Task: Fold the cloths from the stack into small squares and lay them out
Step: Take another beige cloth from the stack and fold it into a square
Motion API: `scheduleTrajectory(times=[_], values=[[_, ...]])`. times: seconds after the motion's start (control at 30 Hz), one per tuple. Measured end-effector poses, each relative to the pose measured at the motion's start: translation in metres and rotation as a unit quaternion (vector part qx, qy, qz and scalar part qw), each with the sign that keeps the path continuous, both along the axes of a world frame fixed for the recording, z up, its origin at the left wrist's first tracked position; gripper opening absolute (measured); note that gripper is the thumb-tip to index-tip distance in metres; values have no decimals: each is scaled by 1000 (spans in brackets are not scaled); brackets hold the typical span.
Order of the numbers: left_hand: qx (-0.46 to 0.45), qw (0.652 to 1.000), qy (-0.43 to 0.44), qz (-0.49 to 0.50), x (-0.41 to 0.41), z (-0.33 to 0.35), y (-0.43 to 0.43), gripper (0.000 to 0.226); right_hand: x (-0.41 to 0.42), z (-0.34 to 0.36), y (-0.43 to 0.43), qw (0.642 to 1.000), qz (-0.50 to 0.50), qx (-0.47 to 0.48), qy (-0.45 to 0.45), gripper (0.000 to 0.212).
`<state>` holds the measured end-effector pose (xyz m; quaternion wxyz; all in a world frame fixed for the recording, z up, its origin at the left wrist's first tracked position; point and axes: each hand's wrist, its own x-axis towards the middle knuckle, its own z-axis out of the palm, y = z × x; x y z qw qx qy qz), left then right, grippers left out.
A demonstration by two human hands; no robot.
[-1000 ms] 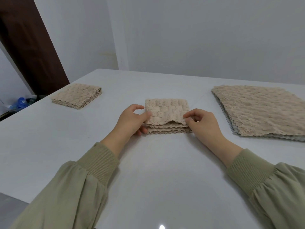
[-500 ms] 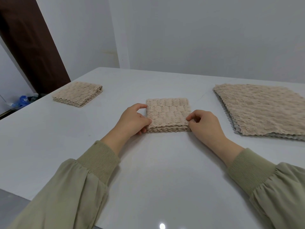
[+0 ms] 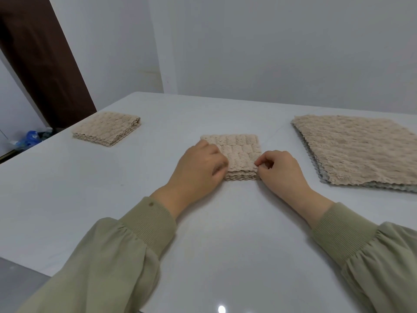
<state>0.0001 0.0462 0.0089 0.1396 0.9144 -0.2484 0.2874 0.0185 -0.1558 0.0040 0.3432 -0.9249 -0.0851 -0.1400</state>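
Observation:
A beige textured cloth folded into a small square (image 3: 240, 152) lies in the middle of the white table (image 3: 225, 233). My left hand (image 3: 199, 167) rests over its left side, palm down, covering that edge. My right hand (image 3: 281, 169) pinches the near right corner between thumb and fingers. The stack of unfolded beige cloths (image 3: 358, 150) lies flat at the right. Another folded square (image 3: 106, 128) sits at the far left of the table.
A white wall stands behind the table. A dark brown door (image 3: 42, 64) is at the far left, with blue plastic items (image 3: 29, 137) on the floor below it. The table's left edge runs diagonally toward me.
The raised top layer at the near edge has been pressed flat. My left hand has slid from the cloth's left edge onto its top. My right hand stays at the near right corner.

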Motion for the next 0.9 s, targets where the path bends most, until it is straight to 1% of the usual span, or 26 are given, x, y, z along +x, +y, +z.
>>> scheduleTrajectory(times=[0.07, 0.17, 0.23, 0.33, 0.4, 0.57, 0.63, 0.7, 0.77, 0.83, 0.9], values=[[33, 999, 31, -6, -1, -1, 0, 18, 2, -2, -1, 999, 8, -35, -38, 20], [26, 999, 48, 2, -2, -2, 2, 13, 2, -4, -4, 990, 53, -52, -121, 12], [26, 998, 54, 5, -2, -1, 1, 13, 1, -5, -4, 982, 86, -66, -157, 6], [24, 996, 85, 23, -3, 3, 0, 16, 2, -6, -5, 974, 113, -100, -169, 12], [17, 996, 87, 26, -3, 1, 2, 16, 2, -6, -5, 970, 128, -116, -170, 16], [31, 997, 76, -9, -2, -2, 5, 8, -1, 1, -3, 953, 127, -128, -245, 6], [29, 996, 79, -14, -2, -2, 6, 7, 0, 2, -6, 940, 130, -163, -270, 4], [16, 996, 81, -16, -2, -2, 6, 10, 3, 0, -10, 920, 142, -241, -275, 10], [-14, 995, 102, -2, -2, -2, 8, 19, 5, -3, -11, 909, 155, -291, -256, 14], [-38, 991, 130, 2, -1, -1, 12, 19, 4, -1, -13, 911, 153, -300, -236, 19], [-43, 989, 143, -4, 0, -1, 16, 14, 0, 2, -10, 923, 142, -267, -238, 29]])
